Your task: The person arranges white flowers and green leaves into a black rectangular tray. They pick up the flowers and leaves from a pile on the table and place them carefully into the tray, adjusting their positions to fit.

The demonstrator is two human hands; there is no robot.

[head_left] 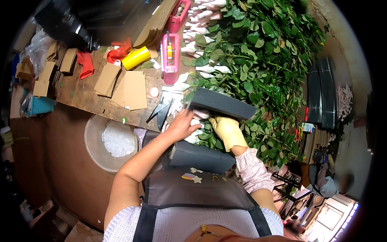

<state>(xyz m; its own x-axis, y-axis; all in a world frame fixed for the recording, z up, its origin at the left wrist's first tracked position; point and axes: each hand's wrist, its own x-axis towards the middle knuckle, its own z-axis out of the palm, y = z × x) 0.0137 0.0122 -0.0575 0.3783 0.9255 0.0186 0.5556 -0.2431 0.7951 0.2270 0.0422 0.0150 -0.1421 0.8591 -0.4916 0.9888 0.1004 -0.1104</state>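
Note:
My bare left hand [184, 125] is at the white-and-pink wrapped flower heads [201, 114], fingers curled among them, thumb lower. My right hand [225, 132], in a pale yellow glove, reaches under a dark ridged board [223, 103]; its fingertips bend into the leaves and what they hold is hidden. The board lies tilted over leafy stems [258, 72]. Below my hands is a dark padded block [199, 157]. Black-handled cutters [161, 115] lie left of my left hand at the worktable's edge.
The wooden worktable [78, 99] carries cardboard pieces [133, 90], a yellow roll [135, 57], red material [86, 64] and pink tape dispensers [171, 58]. A plastic tub [92, 141] stands below its front edge. Dark stacked sheets [320, 92] are at right, a person [324, 181] at lower right.

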